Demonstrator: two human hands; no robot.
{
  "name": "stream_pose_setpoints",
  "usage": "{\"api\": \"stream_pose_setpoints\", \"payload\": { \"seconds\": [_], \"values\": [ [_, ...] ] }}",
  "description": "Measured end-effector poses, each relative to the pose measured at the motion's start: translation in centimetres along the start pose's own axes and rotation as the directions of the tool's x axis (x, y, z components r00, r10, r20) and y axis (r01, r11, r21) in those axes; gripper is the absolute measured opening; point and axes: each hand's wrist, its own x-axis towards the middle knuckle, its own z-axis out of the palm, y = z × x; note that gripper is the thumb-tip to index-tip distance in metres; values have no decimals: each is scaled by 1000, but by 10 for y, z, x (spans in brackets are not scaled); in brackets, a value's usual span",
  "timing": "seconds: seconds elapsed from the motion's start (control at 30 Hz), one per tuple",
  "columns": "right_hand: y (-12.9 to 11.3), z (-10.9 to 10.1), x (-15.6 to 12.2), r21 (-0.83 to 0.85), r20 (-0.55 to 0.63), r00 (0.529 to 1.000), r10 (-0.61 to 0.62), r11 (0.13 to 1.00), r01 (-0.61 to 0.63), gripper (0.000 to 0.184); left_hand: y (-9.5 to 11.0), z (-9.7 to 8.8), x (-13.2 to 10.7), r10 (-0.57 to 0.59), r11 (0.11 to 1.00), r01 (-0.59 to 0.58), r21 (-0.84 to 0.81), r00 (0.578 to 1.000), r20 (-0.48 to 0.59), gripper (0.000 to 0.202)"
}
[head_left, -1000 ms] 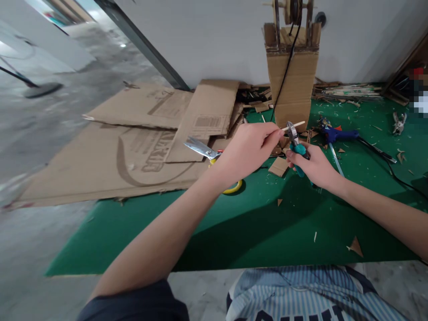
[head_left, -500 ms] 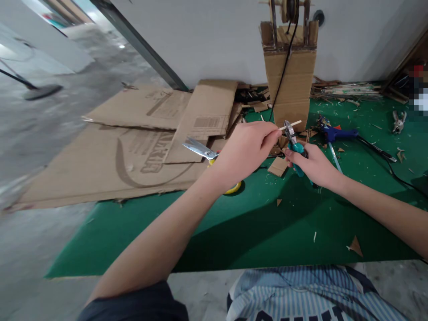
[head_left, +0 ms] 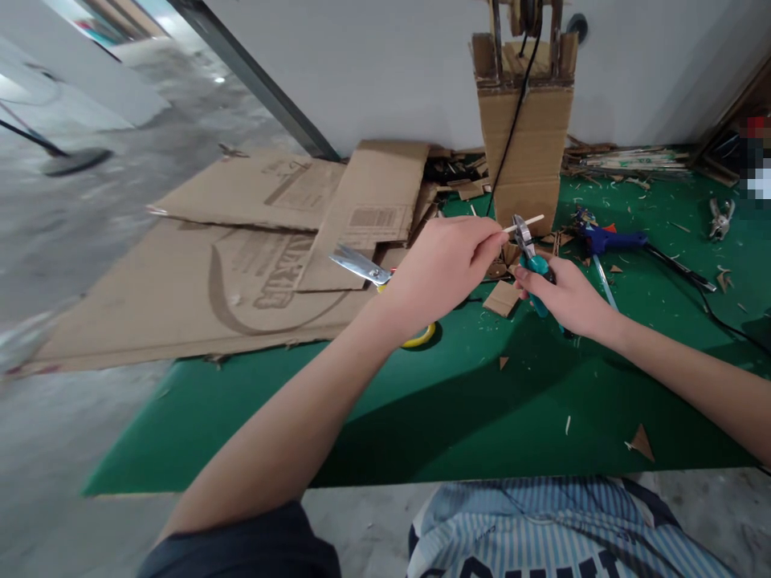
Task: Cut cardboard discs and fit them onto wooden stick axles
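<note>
Between thumb and fingers, my left hand [head_left: 449, 261] pinches a thin pale wooden stick [head_left: 533, 220], which points to the right. The fingers of my right hand [head_left: 566, 295] are wrapped round the teal handles of a pair of cutting pliers [head_left: 532, 258]. Its metal jaws are at the stick, a little beyond my left fingertips; whether they bite into it I cannot tell. Partly under my left wrist lie scissors [head_left: 367, 266] with yellow handles. A small cardboard square [head_left: 501, 298] rests below the pliers.
Behind my hands stands a cardboard tower [head_left: 527, 140] with a pulley and black cord. A blue glue gun [head_left: 614, 239] lies right of it, and small pliers [head_left: 720, 218] farther right. Large cardboard sheets [head_left: 181, 281] cover the left of the green table [head_left: 434, 425]. Scraps lie scattered about.
Both hands keep almost the same place and grip, with the stick still at the plier jaws. The view has shifted very slightly.
</note>
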Motion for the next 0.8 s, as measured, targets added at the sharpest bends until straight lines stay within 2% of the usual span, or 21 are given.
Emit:
{"api": "stream_pose_setpoints", "payload": {
  "seconds": [0.17, 0.33, 0.8],
  "values": [
    [-2, 1, -2, -48, -23, 1000, -17, 999, 16, 37, 3, -3, 0, -10, 1000, 10, -4, 1000, 11, 39],
    [-1, 2, 0, -113, -22, 1000, -20, 993, 17, 45, 2, 0, 0, 2, 1000, -2, -19, 1000, -2, 39],
    [6, 7, 8, -31, -38, 998, -42, 999, 41, 42, -2, 6, 0, 46, 998, -48, -33, 998, -48, 33]
  ]
}}
